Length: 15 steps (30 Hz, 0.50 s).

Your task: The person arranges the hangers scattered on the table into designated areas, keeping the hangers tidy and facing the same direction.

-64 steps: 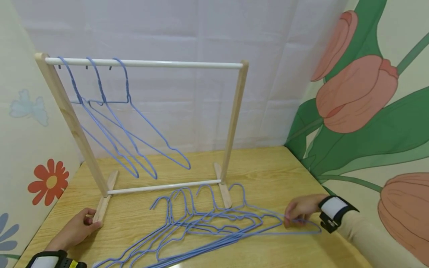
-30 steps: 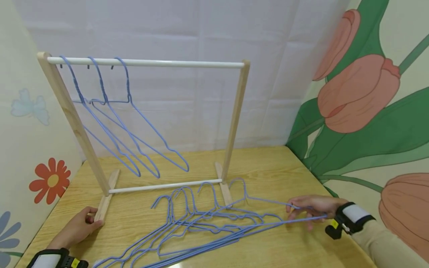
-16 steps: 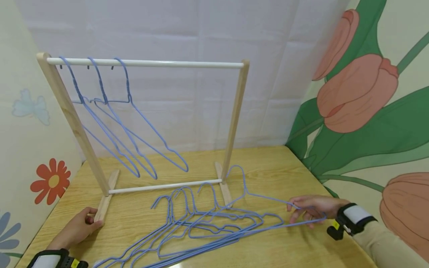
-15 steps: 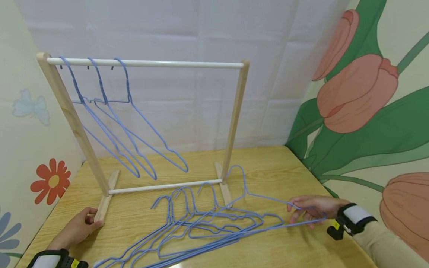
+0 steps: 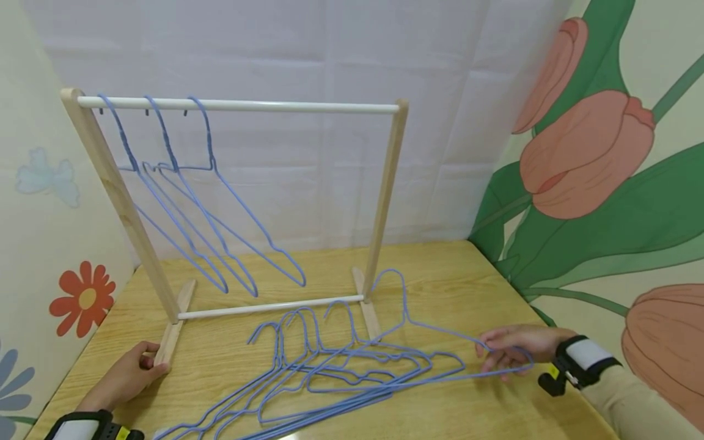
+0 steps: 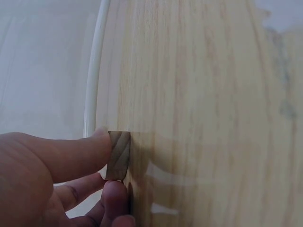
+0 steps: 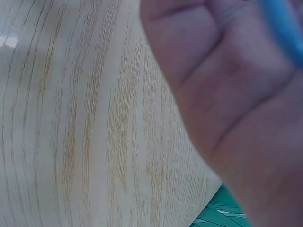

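In the head view, my left hand (image 5: pixel 123 376) pinches the front end of the drying rack's left wooden foot (image 5: pixel 167 349). The left wrist view shows the thumb on top of that foot's cut end (image 6: pixel 118 155) and fingertips against its other side. My right hand (image 5: pixel 519 345) holds the right end of a blue wire hanger (image 5: pixel 405 299), fingers partly curled around the wire. This hanger's hook points up beside the rack's right foot, and its left part overlaps the pile of blue hangers (image 5: pixel 352 403). In the right wrist view, a blurred blue wire (image 7: pixel 282 33) crosses the palm.
Three blue hangers (image 5: pixel 210 143) hang from the left part of the rack's white top bar (image 5: pixel 297 107). A white lower rod (image 5: pixel 269 307) joins the feet. The wooden table (image 5: pixel 440 275) meets a white cloth backdrop behind and a tulip-painted wall at right.
My right hand has shifted right and now has the hanger's end in its fingers. That hanger's hook has risen from low on the table. The left hand has stayed on the rack foot.
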Available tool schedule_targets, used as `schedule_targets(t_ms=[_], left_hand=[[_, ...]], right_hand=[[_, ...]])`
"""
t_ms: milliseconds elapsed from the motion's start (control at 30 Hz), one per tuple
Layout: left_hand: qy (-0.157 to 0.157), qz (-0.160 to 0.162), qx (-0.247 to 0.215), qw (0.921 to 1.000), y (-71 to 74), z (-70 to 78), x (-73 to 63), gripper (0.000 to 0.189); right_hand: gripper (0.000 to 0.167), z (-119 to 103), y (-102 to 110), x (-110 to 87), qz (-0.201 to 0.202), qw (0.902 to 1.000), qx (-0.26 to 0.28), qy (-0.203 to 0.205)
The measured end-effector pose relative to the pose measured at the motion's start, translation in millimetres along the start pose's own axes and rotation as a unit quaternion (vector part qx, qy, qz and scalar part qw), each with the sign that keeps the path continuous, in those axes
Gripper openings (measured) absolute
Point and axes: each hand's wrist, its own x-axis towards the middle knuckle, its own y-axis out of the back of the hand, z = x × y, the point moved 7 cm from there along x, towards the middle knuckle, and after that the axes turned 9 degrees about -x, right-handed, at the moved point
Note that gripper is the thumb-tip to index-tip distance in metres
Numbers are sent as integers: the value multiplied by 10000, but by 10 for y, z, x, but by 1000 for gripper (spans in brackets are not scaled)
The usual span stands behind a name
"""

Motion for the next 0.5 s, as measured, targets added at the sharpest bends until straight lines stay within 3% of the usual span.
schedule_targets(t_ms=[333, 500], left_hand=[[-214, 8, -25, 9998, 0, 41, -33, 57], [-105, -11, -7, 9999, -1, 20, -10, 57]], right_hand=[[38, 14, -8, 26, -1, 9997, -208, 153], [36, 5, 9, 19, -39, 9996, -173, 235]])
